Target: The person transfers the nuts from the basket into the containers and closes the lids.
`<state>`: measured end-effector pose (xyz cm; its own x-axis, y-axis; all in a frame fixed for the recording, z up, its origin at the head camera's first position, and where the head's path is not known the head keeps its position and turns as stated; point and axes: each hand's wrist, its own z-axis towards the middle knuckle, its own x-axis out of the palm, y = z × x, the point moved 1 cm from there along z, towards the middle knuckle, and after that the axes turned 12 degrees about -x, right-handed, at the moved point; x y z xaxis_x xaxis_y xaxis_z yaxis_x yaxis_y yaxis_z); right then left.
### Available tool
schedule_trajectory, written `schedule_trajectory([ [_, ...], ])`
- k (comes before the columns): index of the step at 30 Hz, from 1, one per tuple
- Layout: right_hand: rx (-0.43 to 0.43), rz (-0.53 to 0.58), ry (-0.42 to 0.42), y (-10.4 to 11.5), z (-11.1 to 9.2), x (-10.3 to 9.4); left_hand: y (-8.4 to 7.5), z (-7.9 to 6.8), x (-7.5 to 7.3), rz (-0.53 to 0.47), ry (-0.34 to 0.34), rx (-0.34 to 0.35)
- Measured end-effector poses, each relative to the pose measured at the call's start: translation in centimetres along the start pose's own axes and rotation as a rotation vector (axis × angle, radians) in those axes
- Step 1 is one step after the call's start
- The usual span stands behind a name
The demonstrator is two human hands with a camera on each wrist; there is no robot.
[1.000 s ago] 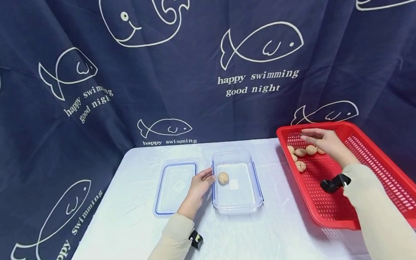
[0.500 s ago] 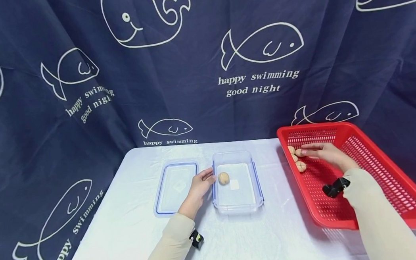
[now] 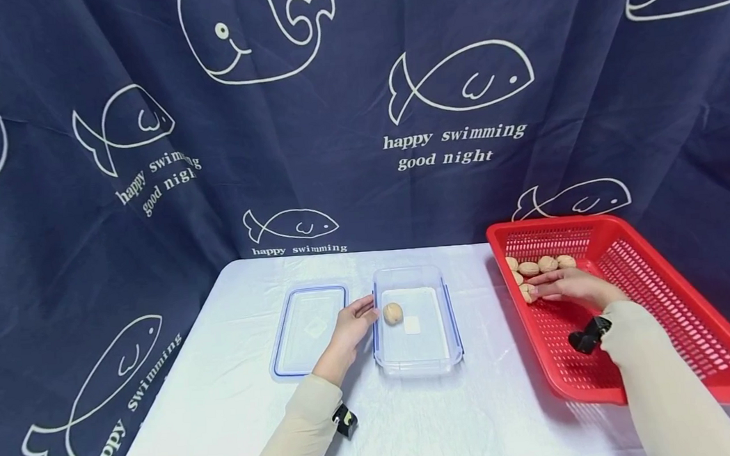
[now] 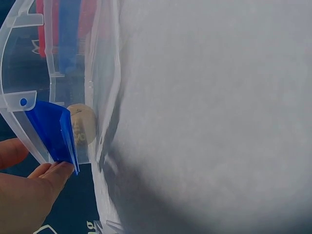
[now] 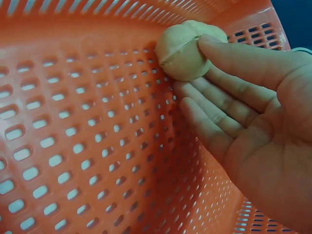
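Note:
Inside the red plastic basket (image 3: pixel 562 376), my right hand (image 3: pixel 572 287) pinches a walnut (image 3: pixel 527 293) by the left wall. The right wrist view shows the thumb (image 5: pixel 219 51) on top of that nut and fingers below it. Several other walnuts (image 3: pixel 547 264) lie along the basket's back left corner. My left hand (image 3: pixel 351 326) touches the left side of a clear plastic food container (image 3: pixel 420 365), fingers fairly straight. In the left wrist view its fingertips rest at the blue latch flap (image 4: pixel 56 131). One walnut (image 3: pixel 392 313) sits within the container, near its left wall.
A clear lid (image 3: pixel 308 329) with a blue seal lies flat left of the container. Both stand on a white-covered table (image 3: pixel 465 424). A dark blue curtain (image 3: pixel 346 131) printed with fish and lettering hangs behind. The basket fills the table's right side.
My right hand has come down into the basket and shifted toward the front, from the back row of walnuts to the one by the left wall. The left hand stays at the container.

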<state>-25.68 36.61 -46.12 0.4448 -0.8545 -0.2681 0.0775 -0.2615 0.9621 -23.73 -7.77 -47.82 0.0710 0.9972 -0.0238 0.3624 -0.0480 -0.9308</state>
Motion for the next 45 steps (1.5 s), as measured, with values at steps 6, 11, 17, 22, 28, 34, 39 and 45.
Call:
schedule_trajectory([
  [6, 0.085, -0.032, -0.041, -0.1, 0.4, 0.2, -0.1, 0.0, 0.0, -0.005, 0.010, 0.007],
  [11, 0.066, -0.017, -0.023, -0.3, 0.4, 0.1, -0.3, 0.0, 0.0, 0.000, 0.004, 0.007],
  [17, 0.068, -0.008, -0.054, -0.2, 0.2, -0.1, -0.3, 0.1, 0.0, 0.002, 0.003, 0.002],
  [22, 0.061, -0.063, -0.126, 0.6, 0.0, -0.2, -0.2, 0.2, -0.1, 0.002, -0.003, -0.002],
  [28, 0.057, -0.118, -0.187, 1.4, -0.3, -0.5, -0.1, 0.3, -0.1, -0.005, 0.004, -0.005],
  [34, 0.018, -0.156, -0.228, 2.2, -0.3, -1.1, 0.0, 0.0, 0.0, -0.004, 0.016, -0.005],
  [39, 0.003, -0.268, -0.295, 2.8, -0.4, -1.4, 0.0, -0.1, 0.1, -0.004, 0.012, 0.004],
  [45, 0.026, -0.256, -0.352, 3.4, -0.4, -1.4, 0.0, 0.0, 0.0, -0.006, 0.007, 0.002],
])
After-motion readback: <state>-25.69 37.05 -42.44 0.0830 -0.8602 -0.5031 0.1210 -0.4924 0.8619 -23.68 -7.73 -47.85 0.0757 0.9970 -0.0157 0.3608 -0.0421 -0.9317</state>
